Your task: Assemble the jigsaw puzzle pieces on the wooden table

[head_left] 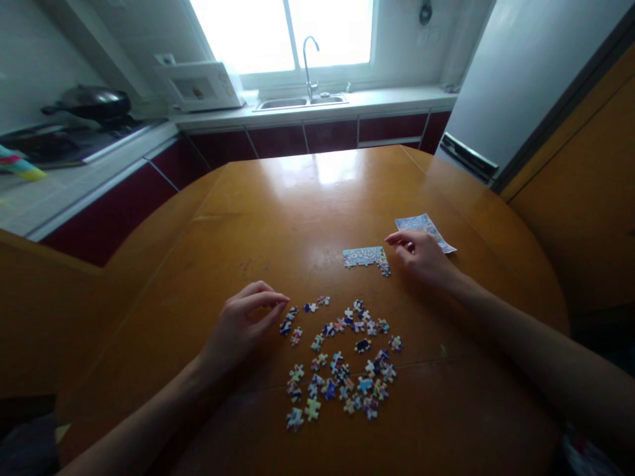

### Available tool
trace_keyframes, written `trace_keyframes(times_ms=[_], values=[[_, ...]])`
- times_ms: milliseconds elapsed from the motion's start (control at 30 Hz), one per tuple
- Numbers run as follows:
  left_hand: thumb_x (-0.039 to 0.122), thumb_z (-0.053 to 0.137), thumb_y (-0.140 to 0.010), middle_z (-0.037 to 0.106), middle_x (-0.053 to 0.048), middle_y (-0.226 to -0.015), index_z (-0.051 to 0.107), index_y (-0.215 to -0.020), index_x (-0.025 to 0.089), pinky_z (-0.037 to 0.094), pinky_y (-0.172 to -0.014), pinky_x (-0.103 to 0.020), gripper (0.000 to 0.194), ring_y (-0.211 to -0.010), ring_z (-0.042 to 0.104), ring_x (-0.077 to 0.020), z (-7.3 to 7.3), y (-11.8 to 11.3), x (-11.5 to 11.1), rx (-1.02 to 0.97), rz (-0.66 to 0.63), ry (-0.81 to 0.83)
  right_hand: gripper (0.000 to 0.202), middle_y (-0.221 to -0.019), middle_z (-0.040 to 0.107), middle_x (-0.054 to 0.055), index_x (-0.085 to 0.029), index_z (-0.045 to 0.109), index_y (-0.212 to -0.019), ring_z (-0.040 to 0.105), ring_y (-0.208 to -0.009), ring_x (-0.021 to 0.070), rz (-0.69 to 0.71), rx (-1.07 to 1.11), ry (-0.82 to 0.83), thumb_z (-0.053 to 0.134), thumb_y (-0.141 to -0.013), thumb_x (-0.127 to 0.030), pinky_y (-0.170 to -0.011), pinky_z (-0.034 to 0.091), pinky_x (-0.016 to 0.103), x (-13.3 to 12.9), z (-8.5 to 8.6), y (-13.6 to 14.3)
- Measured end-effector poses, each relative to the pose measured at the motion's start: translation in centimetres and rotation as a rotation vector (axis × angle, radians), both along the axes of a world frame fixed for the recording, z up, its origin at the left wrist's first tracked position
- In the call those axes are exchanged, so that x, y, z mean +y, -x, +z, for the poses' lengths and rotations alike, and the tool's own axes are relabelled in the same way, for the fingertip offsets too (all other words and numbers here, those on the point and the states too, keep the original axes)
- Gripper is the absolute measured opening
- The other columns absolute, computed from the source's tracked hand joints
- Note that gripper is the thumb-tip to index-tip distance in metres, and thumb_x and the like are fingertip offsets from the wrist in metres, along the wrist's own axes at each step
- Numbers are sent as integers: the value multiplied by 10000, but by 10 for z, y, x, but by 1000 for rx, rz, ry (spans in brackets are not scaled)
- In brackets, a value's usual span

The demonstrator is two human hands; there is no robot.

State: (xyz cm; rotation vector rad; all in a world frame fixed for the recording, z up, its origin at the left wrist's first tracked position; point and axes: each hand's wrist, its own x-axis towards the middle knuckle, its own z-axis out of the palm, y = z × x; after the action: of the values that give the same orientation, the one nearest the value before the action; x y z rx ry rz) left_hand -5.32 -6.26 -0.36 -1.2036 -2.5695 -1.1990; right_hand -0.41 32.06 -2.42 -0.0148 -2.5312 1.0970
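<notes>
**Block (364, 256) part joined, many pieces (365, 385) loose**

Wooden table (278, 225), kitchen, strong window light. Joined block lies flat past the loose pieces, a pale strip with a short spur running toward the person at its right end. Loose pieces are spread in a rough cluster nearer the person, some overlapping, one showing a dark face. Printed sheet (419, 223) lies to the right of the block.

Left hand (248, 314) is at the left edge of the cluster, just beside some dark-blue pieces. Thumb and forefinger tips come close together; at this size I cannot tell whether they pinch a piece. Right hand (421, 254) is by the block's right end, over part of the sheet. Its fingers look loosely apart, nothing seen in them.

Step in hand, by my reading: choosing among loose pieces, between joins. A further join would call for a fingertip pinch on one piece, a turn to match its edge, and a light press while the other hand steadies the block.

Containers: the pieces lie straight on the wood. Beyond, a lidded wok (94, 102) sits on the stove (74, 149), contents hidden. Microwave (198, 86) and sink (285, 104) stand along the counter; their insides are not readable from here.
</notes>
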Motion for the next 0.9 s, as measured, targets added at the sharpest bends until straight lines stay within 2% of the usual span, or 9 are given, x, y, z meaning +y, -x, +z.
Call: trace_keyframes(times_ms=[100, 200, 300, 600, 700, 900], values=[[224, 638, -948, 667, -36, -928, 744, -983, 213, 526, -746, -246, 112, -852, 629, -141, 1, -2, 0, 1, -117, 22, 233, -959, 764, 97, -170, 753, -960, 680, -835, 230, -8, 2, -4, 562, -829, -142, -703, 528, 363, 0, 0, 0], [159, 602, -961, 670, -49, -1019, 718, -1082, 228, 523, -840, -290, 182, -970, 610, -166, 2, -5, 0, 11, -259, 52, 234, -958, 763, 95, -171, 752, -962, 679, -837, 227, -2, 4, -6, 561, -831, -140, -706, 529, 359, -1, 0, 0], [130, 574, -967, 681, -66, -1084, 693, -1117, 224, 512, -898, -337, 214, -1046, 585, -193, 4, -8, 2, -1, -345, 74, 231, -963, 765, 96, -170, 751, -961, 679, -832, 227, -1, 7, -4, 562, -832, -138, -700, 531, 359, -1, 0, 0], [159, 552, -975, 702, -66, -1078, 702, -1055, 219, 488, -909, -350, 181, -1025, 576, -199, 6, -15, 11, 34, -414, 135, 237, -957, 763, 90, -183, 753, -955, 679, -834, 226, 2, 5, -8, 557, -828, -144, -700, 537, 364, -1, 0, -1], [222, 534, -995, 698, -78, -1120, 694, -1111, 224, 470, -947, -370, 197, -1045, 578, -211, 6, -19, 14, 59, -449, 189, 232, -958, 764, 89, -180, 751, -957, 679, -835, 225, -1, 7, -7, 559, -832, -147, -702, 536, 363, -2, 0, -1], [347, 547, -1005, 633, -78, -1334, 646, -1275, 264, 407, -1054, -419, 299, -1193, 524, -254, 1, -22, 14, 103, -527, 289, 232, -951, 764, 86, -175, 749, -958, 679, -830, 222, 3, 2, -6, 556, -832, -144, -701, 533, 357, -3, 1, -1]])
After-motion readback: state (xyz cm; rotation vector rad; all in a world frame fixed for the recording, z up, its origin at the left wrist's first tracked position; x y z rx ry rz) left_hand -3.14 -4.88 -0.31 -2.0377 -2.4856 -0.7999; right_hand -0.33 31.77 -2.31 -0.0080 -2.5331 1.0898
